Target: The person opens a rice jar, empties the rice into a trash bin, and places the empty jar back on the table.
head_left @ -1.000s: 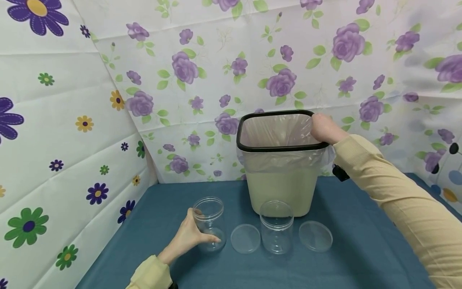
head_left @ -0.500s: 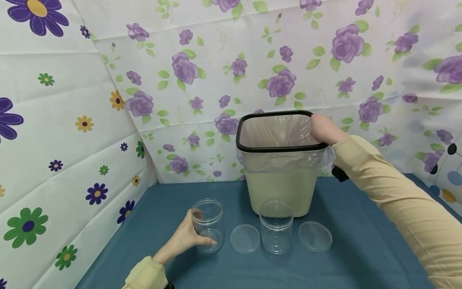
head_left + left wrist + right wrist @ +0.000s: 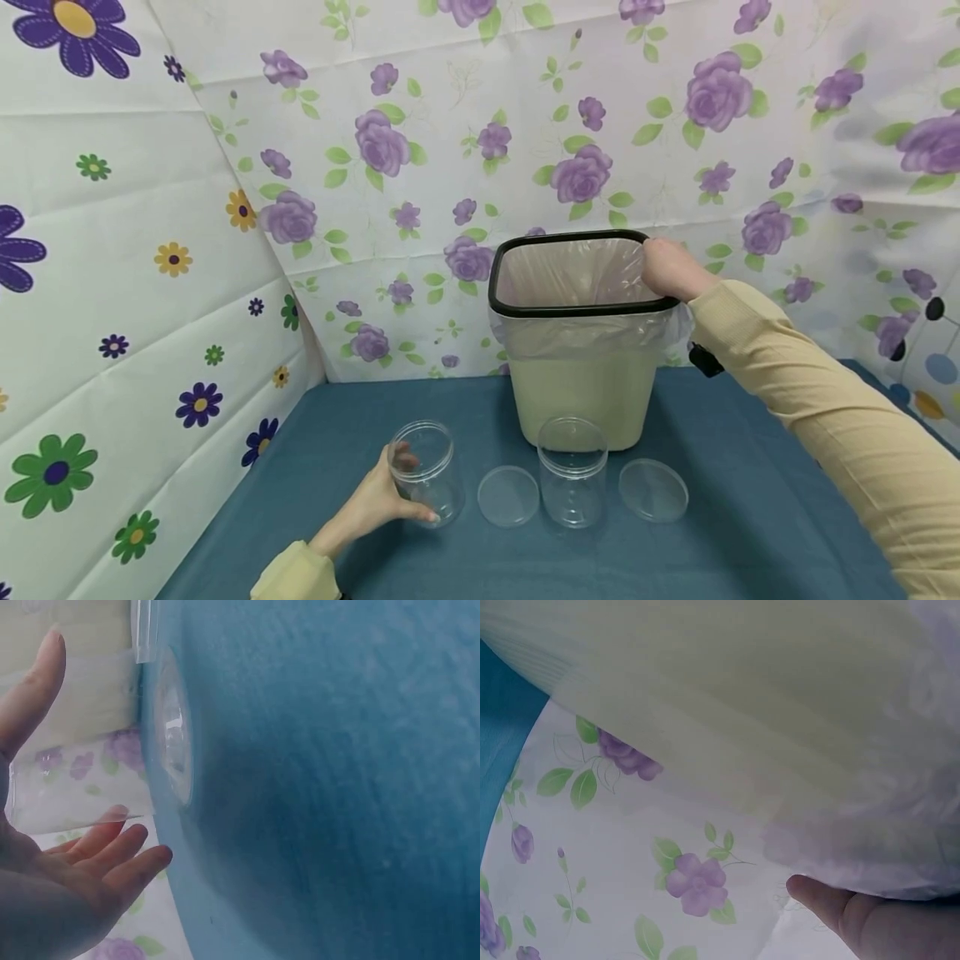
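Observation:
My left hand (image 3: 378,500) holds a clear plastic jar (image 3: 431,479), its thumb on the near side and fingers round the far left side. Tilted to the left, the lidless jar shows nothing inside. At the right rear corner of a cream trash can (image 3: 581,396), my right hand (image 3: 671,267) grips the black rim (image 3: 585,311) over the plastic liner (image 3: 570,271). From below, the right wrist view shows a finger (image 3: 817,900) against the liner's folded edge; the rest of that grip is hidden.
Between the held jar and a second clear jar (image 3: 573,492) lies a round clear lid (image 3: 508,497). Another lid (image 3: 653,490) lies right of that jar. A blue cloth (image 3: 480,567) covers the table; flowered sheets (image 3: 420,200) hang behind and at the left.
My left hand has shifted slightly left and tipped the jar further to the left. My right hand stays on the can's rim, and the second jar and lids have not moved.

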Demonstrator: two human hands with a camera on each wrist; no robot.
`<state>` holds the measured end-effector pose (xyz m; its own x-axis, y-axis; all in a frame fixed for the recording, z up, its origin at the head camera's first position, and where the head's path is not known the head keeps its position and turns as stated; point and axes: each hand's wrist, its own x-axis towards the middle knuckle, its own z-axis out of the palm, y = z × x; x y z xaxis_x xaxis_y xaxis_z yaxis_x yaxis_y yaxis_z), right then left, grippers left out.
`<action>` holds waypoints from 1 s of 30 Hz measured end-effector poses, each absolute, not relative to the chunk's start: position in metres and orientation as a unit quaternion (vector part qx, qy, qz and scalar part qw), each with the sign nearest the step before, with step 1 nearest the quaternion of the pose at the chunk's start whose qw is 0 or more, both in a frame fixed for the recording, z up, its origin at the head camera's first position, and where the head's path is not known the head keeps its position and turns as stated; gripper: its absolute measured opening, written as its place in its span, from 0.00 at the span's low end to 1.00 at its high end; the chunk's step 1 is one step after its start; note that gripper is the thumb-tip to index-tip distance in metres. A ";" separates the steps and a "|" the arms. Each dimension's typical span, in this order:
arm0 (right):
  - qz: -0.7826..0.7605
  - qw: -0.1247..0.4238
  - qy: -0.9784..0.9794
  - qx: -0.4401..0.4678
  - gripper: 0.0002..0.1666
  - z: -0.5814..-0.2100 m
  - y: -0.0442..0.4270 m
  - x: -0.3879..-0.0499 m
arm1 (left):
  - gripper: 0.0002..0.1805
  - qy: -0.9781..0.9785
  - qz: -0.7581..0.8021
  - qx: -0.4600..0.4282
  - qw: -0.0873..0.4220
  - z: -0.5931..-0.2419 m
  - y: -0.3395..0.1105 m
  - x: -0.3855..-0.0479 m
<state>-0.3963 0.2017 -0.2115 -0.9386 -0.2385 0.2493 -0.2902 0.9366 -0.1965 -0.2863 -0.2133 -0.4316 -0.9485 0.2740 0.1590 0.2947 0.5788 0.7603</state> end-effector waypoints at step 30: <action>0.141 0.125 -0.972 0.138 0.15 -0.212 0.203 -0.399 | 0.32 -0.854 -0.482 -0.191 0.051 -0.376 -0.237 -0.290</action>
<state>-0.3987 0.2030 -0.2122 -0.9306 -0.2321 0.2829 -0.3031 0.9221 -0.2404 -0.2896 -0.2369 -0.3764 -0.9221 0.2761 0.2711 0.3747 0.4622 0.8037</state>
